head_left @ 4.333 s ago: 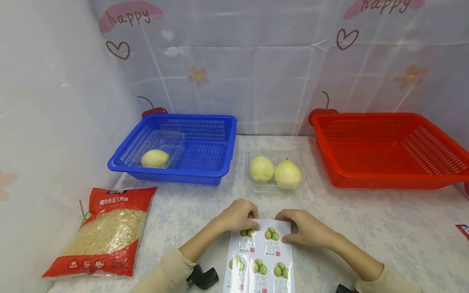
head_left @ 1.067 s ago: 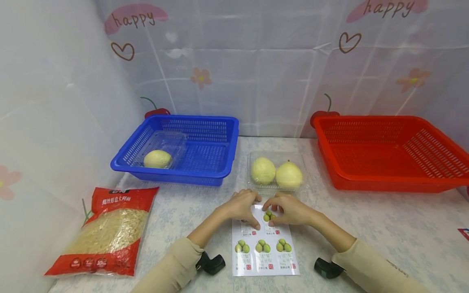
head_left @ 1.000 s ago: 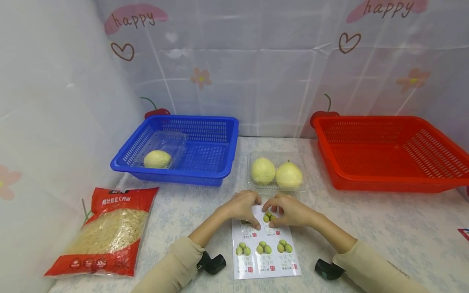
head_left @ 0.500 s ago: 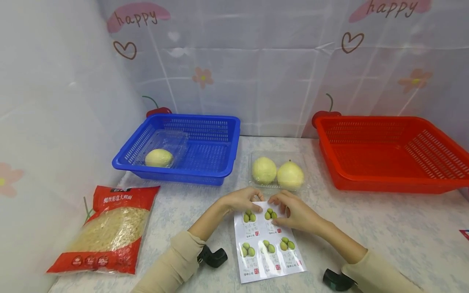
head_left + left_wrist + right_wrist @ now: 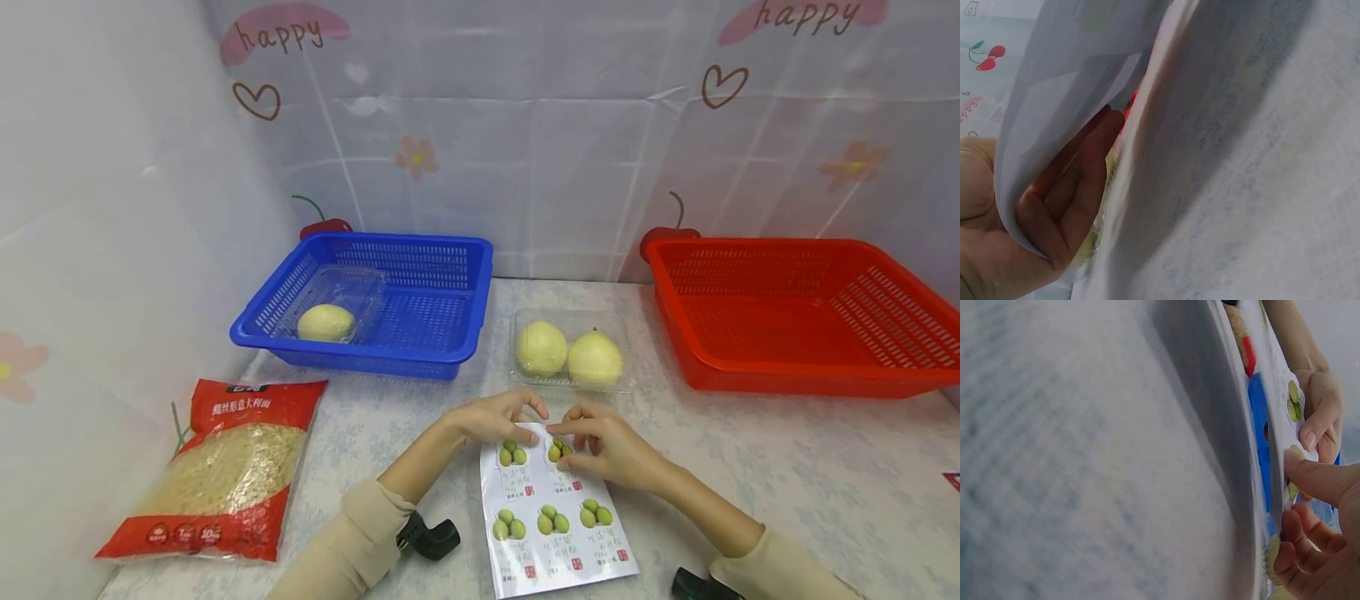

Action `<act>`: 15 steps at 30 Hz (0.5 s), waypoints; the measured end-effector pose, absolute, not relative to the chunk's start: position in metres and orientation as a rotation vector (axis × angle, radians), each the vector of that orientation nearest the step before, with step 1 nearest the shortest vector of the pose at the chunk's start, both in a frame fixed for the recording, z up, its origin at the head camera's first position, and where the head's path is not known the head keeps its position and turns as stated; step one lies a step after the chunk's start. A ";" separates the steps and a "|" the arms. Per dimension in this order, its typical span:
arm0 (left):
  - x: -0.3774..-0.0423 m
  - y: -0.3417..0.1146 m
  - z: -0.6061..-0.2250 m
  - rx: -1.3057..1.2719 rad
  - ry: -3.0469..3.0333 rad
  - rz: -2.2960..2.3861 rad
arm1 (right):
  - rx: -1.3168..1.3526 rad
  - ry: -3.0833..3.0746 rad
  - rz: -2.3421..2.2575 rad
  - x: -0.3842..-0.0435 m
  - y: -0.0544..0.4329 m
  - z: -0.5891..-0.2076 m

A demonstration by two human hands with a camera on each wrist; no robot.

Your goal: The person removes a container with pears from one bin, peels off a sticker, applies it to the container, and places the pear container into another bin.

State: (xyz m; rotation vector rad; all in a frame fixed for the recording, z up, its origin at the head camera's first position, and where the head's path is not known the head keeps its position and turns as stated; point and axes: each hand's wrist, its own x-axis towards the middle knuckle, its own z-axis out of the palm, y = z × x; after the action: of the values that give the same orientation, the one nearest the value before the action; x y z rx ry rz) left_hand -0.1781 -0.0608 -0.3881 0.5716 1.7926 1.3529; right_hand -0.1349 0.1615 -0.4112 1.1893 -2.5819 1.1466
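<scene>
A white sheet of stickers (image 5: 534, 500) printed with green fruit and writing is raised at its far edge above the table. My left hand (image 5: 495, 417) pinches the far left part, thumb on the printed face; in the left wrist view that hand (image 5: 1054, 212) has its fingers behind the curved paper. My right hand (image 5: 611, 446) holds the far right corner, and the right wrist view has its thumb (image 5: 1313, 475) pressing the printed side. Just beyond both hands lies a clear plastic box (image 5: 572, 315) with two pale yellow-green round fruits (image 5: 595, 358).
A blue basket (image 5: 360, 358) at back left contains another clear box with a pale fruit (image 5: 326, 322). A red basket (image 5: 817, 375) stands at back right. A red bag of pasta (image 5: 217, 467) lies at left. Curtains close off the back and left.
Over the last second the sheet's near edge has shifted towards me and to the right, tilting slightly. My left thumb has moved back to the far edge; my right hand has shifted slightly right.
</scene>
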 end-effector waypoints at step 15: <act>-0.176 -0.063 -0.392 0.706 1.646 1.359 | 1.211 -2.477 1.302 -0.130 0.159 -0.407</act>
State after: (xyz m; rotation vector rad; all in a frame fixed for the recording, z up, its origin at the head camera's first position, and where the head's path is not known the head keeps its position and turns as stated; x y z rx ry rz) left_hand -0.1760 -0.0634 -0.3921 0.7059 1.6463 1.3592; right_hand -0.1298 0.1590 -0.4070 1.2110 -2.4768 1.3024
